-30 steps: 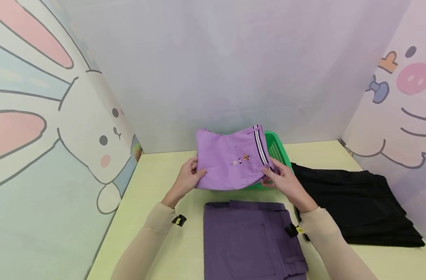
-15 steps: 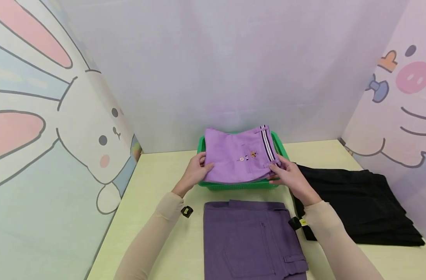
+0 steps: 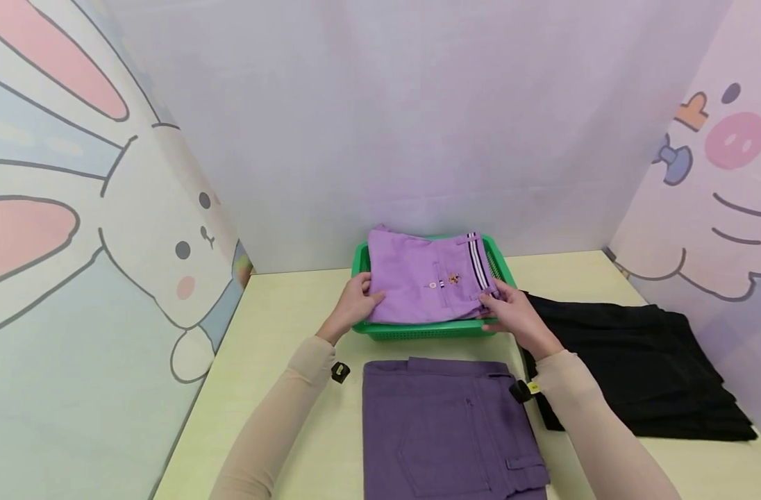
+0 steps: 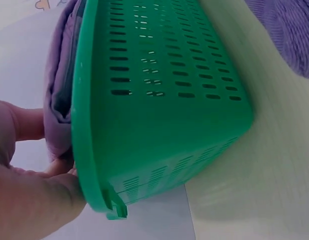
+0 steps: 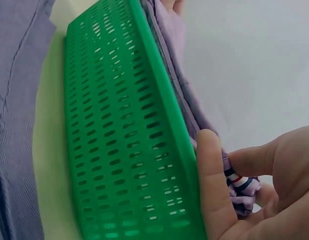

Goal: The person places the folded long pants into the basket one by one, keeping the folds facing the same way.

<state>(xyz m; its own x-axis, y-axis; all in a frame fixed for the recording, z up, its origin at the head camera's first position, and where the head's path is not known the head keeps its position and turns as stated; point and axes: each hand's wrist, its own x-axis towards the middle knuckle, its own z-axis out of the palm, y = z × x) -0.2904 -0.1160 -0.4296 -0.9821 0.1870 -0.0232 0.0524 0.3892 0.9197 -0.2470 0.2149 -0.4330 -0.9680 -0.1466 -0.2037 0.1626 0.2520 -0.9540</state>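
Folded lilac trousers, with a striped waistband, a button and a small embroidered emblem, lie level across the mouth of a green plastic basket. My left hand pinches their left edge, thumb on top. At the waistband end, my right hand grips the near corner between thumb and fingers. Both wrist views show the cloth at rim height, and the right wrist view has the thumb and a finger around the striped waistband. What lies under the trousers inside the basket is hidden.
Folded dark purple trousers lie on the pale table in front of the basket. To the right is a stack of folded black garments. A curtain-like backdrop rises close behind the basket.
The lilac trousers have moved right and slightly down onto the basket, whose rim shows more now. Both hands travelled with them, keeping their hold. The dark purple and black garments stayed put.
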